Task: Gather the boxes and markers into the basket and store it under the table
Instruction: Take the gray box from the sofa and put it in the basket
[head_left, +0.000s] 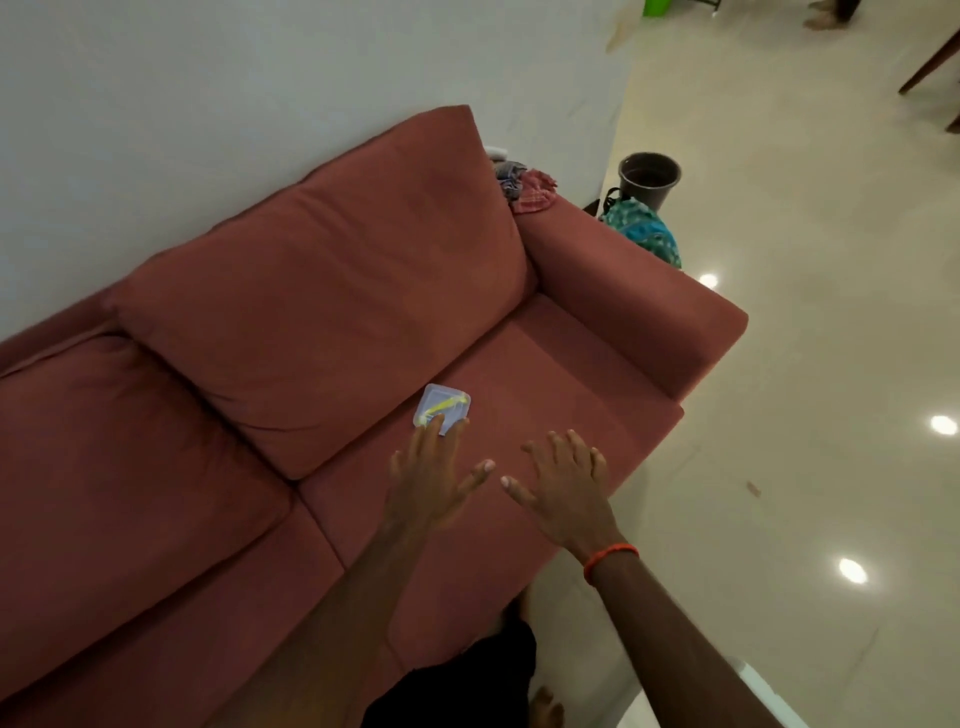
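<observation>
A small clear plastic box (442, 405) with something yellow inside lies on the seat of the red sofa (311, 312), close to the back cushion. My left hand (434, 475) is spread open just in front of it, and its fingertips overlap the box's near edge. Whether they touch it I cannot tell. My right hand (563, 488) hovers open beside the left, over the seat, with an orange band on the wrist. No basket or markers are in view.
The sofa stands against a white wall. A bundle of cloth (524, 189) lies on the armrest top. A dark bucket (649, 176) and a teal bag (644, 228) stand on the glossy tiled floor behind the armrest. Wooden furniture legs show at top right.
</observation>
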